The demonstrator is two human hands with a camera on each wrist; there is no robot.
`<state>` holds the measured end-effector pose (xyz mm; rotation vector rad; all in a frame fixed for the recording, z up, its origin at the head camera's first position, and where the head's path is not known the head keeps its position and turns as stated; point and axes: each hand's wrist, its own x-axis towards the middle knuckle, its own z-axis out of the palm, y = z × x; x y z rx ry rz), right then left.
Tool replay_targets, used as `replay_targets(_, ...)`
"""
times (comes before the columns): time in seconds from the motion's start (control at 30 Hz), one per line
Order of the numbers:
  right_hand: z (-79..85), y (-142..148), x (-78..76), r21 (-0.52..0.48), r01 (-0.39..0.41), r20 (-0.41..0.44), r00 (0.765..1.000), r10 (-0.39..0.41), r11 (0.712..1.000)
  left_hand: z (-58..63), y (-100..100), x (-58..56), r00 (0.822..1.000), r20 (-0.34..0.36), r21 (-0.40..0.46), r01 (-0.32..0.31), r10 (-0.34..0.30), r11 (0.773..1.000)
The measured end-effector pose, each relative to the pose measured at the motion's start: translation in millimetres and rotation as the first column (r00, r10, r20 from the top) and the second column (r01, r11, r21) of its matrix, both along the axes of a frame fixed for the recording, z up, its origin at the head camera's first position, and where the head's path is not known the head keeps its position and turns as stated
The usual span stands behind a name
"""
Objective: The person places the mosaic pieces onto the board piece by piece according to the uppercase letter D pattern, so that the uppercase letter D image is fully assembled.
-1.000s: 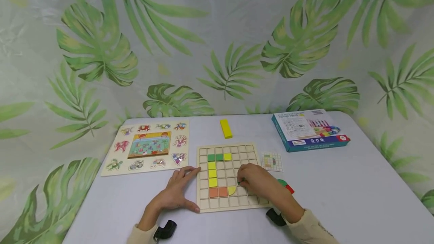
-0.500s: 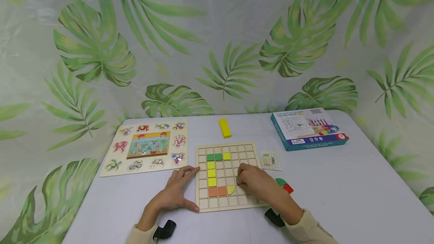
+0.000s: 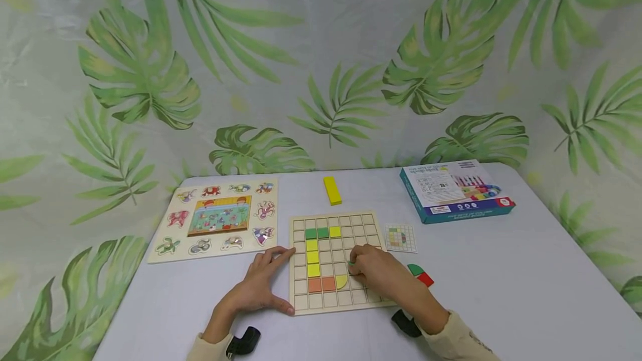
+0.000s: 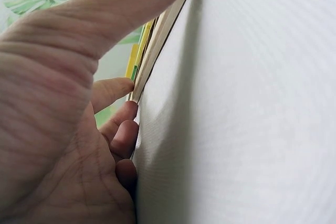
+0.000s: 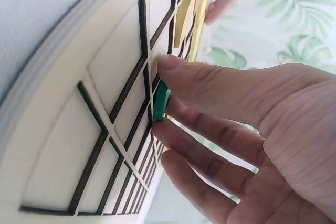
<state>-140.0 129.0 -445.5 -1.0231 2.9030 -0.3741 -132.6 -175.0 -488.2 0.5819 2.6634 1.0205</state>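
A wooden grid board (image 3: 316, 301) lies in the head view with a C-like row of tiles: green squares (image 3: 317, 233), yellow squares (image 3: 313, 257), orange squares (image 3: 321, 284) and a yellow quarter-circle (image 3: 341, 281). My right hand (image 3: 377, 272) pinches a small green piece (image 5: 161, 101) between thumb and fingers, at the surface of the board right of the yellow quarter-circle. Fingers hide much of its outline. My left hand (image 3: 258, 284) rests at the board's left edge, thumb and index finger spread and touching it.
A pattern card (image 3: 400, 238) lies right of the board. Near the right wrist are a green quarter-circle (image 3: 414, 269) and a red tile (image 3: 426, 279). A sea-animal puzzle (image 3: 165, 227) lies left, a yellow block (image 3: 332, 190) behind, and a puzzle box (image 3: 458, 191) at back right.
The right hand has shifted very slightly left with the green piece, which stays between its fingers at the board. The left hand holds its place on the edge.
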Motion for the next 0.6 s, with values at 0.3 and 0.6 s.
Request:
replay_targets(0.3,-5.2,7,-4.7,-0.088,-0.018,-0.009,1.000,0.017,0.996,-0.3,0,1.2,1.000,-0.002,0.005,0.010,-0.010,1.000)
replay_targets(0.6,-0.1,12,-3.9,-0.122,-0.044,0.024,0.999,0.047,0.992,1.3,0,0.5,1.000,-0.010,-0.029,-0.001,0.001,1.000)
